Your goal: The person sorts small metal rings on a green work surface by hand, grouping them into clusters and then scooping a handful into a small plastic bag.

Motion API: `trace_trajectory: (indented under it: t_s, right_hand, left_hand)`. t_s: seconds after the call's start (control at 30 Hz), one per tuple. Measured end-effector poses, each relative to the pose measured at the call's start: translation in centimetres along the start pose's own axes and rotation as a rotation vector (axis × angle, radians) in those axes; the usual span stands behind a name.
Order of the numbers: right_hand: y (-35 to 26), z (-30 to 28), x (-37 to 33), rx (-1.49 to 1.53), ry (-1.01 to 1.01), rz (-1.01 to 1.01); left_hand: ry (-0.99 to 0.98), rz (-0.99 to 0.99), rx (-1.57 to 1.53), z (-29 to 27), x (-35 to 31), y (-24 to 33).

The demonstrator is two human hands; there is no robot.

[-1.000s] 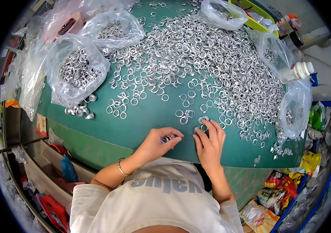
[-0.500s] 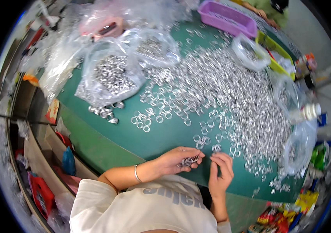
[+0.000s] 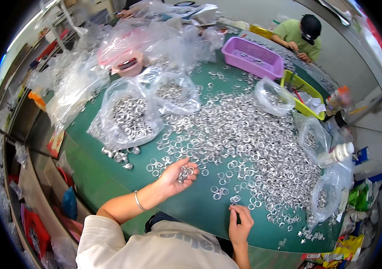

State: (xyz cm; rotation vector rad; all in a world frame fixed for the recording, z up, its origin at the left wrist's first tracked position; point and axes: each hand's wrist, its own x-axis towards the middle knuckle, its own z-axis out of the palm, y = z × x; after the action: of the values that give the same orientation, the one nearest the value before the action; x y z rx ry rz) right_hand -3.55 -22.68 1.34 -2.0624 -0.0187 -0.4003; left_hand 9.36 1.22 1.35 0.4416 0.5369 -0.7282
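My left hand [image 3: 175,178], palm up with curled fingers, cups several silver metal rings [image 3: 184,174] over the table. Lower and to the right, my right hand [image 3: 240,224] has thumb and forefinger drawn together in a pinch. Whatever lies between those fingertips is too small to make out. Just beyond them a little cluster of rings [image 3: 235,199] rests on the green table [image 3: 191,206]. A broad pile of silver rings [image 3: 262,148] spreads over the table's middle and right, with loose ones around its near edge.
Clear bags of rings [image 3: 130,119] stand at the left, some small metal pieces [image 3: 119,156] before them. Behind are a purple basin [image 3: 253,67], a yellow-green tray [image 3: 305,101] and heaped plastic bags [image 3: 168,36]. A white bottle [image 3: 341,153] stands right. A co-worker [image 3: 305,36] sits beyond.
The view has tilted up toward the table's far side. My left hand has moved forward and left with its rings, away from my right hand. The right hand has barely shifted.
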Motion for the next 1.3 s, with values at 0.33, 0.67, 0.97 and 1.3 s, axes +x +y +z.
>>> trace_trajectory:
  t_s: [0.33, 0.67, 0.97, 1.3]
  right_hand:
    - [2.1, -1.2, -0.7, -0.049, 0.148, 0.028]
    - [2.2, -0.9, -0.4, -0.061, 0.159, -0.033]
    - [5.0, -10.1, 0.9, -0.585, 0.39, 0.079]
    - [6.9, -5.1, 3.1, -0.727, 0.144, 0.121]
  left_hand:
    - [-0.014, 0.004, -0.033, 10.2, 5.4, -0.2]
    - [-0.165, 0.399, 0.462, 28.4, 19.3, 4.2]
    - [-0.556, 0.758, 1.698, 15.7, 12.2, -2.6]
    - [-0.849, 1.003, 2.369, 7.6, 10.2, -11.5]
